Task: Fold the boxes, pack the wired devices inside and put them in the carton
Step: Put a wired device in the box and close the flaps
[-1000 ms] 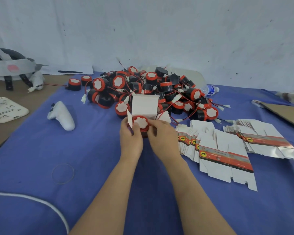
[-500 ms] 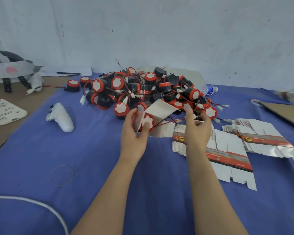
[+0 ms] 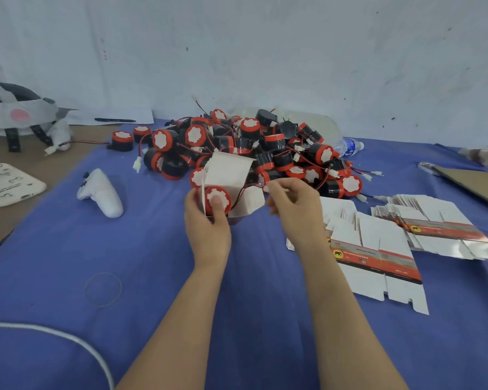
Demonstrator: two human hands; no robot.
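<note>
Presently: one folded box (image 3: 228, 175), just before the device pile (image 3: 265, 147), clasped in left hand (image 3: 206, 223), thumb seating a wired device (image 3: 217, 199) in its mouth. Right hand (image 3: 293, 204): fingers pinch what looks like the wire end (image 3: 266, 188). Best: tuck wire fully inside before closing flaps.

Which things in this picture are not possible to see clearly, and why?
Head view:
Inside of the white folded cardboard box: hidden by its walls and the gripping left hand.
Whether the right hand pinches a wire: its curled fingers cover it.
Brown cardboard piece: cut off by the right edge, so whether it is the carton is unclear.
Print on the red-banded flat white boxes: blurred.
</note>
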